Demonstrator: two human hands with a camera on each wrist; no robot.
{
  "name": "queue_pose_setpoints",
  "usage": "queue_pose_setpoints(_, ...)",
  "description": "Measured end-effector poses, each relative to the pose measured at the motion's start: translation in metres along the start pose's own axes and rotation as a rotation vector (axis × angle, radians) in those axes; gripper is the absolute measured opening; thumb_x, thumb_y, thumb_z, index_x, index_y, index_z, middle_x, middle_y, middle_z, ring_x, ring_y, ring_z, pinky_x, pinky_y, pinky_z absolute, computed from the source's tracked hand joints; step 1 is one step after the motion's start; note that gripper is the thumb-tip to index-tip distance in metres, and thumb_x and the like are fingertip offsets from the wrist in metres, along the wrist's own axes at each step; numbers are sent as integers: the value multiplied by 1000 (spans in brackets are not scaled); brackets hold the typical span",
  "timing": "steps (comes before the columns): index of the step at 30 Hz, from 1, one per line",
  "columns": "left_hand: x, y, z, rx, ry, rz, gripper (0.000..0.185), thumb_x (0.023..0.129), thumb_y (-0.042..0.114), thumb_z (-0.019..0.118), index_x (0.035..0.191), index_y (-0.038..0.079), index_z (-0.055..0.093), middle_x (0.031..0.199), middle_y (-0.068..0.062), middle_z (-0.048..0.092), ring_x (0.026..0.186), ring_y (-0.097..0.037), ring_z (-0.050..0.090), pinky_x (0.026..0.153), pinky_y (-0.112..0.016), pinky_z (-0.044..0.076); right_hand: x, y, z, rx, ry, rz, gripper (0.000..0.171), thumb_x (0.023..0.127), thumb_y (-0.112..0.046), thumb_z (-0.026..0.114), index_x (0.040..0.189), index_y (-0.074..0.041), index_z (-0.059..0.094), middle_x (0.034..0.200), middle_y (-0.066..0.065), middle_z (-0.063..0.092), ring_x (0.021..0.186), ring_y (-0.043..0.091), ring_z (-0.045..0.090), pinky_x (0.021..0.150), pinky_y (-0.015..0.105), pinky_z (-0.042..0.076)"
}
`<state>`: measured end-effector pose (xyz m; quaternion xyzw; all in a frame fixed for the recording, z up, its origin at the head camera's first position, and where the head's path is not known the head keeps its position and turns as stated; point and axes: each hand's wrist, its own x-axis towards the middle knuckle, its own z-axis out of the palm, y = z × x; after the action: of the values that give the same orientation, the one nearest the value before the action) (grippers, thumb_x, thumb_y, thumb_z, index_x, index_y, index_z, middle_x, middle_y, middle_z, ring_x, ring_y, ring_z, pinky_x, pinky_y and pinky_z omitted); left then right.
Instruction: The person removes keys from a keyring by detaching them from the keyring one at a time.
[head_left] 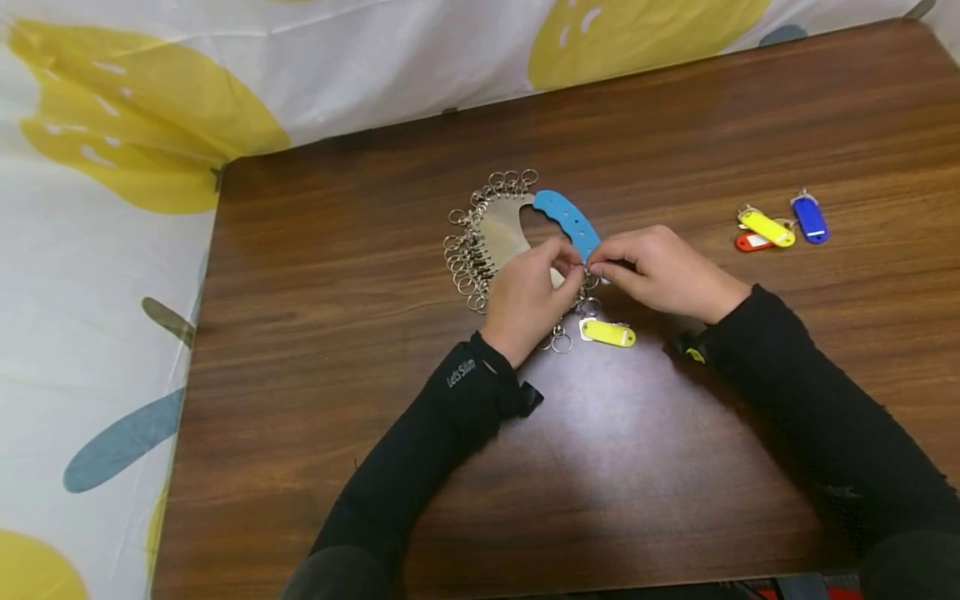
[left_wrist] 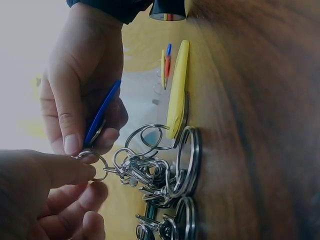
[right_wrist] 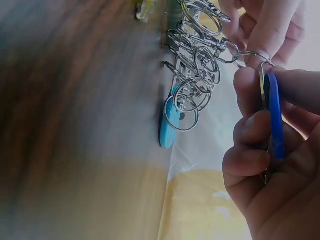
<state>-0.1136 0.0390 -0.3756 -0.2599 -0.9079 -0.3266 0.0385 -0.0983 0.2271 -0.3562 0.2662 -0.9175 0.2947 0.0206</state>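
Observation:
On the table lies a metal key holder plate [head_left: 498, 229] with a blue handle [head_left: 566, 218] and many clips and split rings along its edge. My left hand [head_left: 536, 292] pinches a split ring [left_wrist: 104, 171] that hangs from one of the clips. Opposite it, my right hand [head_left: 667, 271] grips a blue key tag [right_wrist: 276, 117] between thumb and fingers. The tag's metal loop meets the split ring right at both sets of fingertips. Just below the hands, a yellow key tag [head_left: 609, 333] lies beside the rings. My left hand covers part of the plate.
To the right lie another yellow tag [head_left: 768, 227], partly over a red tag [head_left: 752, 242], and a second blue tag [head_left: 810, 219]. A patterned curtain [head_left: 397, 58] borders the wooden table [head_left: 322, 467] at the back and left.

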Motion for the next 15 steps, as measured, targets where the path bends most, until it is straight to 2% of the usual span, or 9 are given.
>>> queue_pose_setpoints(5, -1, 1, 0, 33, -11, -27, 18, 92, 27, 59, 98, 18, 73, 84, 6, 75, 66, -9, 65, 52, -21, 40, -1, 0, 0, 13, -2, 24, 12, 87, -6, 65, 97, -6, 72, 89, 4, 72, 71, 10, 57, 66, 26, 46)
queue_pose_setpoints(10, 0, 0, 0, 58, -19, 33, 21, 94, 26, 57, 103, 18, 74, 86, 4, 75, 57, -9, 61, 48, -21, 37, 0, 1, 0, 13, 3, 39, 12, 87, -6, 66, 97, -5, 72, 91, 6, 73, 75, 13, 62, 68, 28, 49)
queue_pose_setpoints(15, -1, 1, 0, 47, -22, 61, 23, 92, 22, 57, 107, 18, 73, 87, 3, 76, 46, -8, 45, 44, -21, 28, 0, 2, 0, 7, 1, 49, 13, 87, -7, 66, 98, -4, 72, 92, 7, 73, 79, 15, 65, 71, 32, 51)
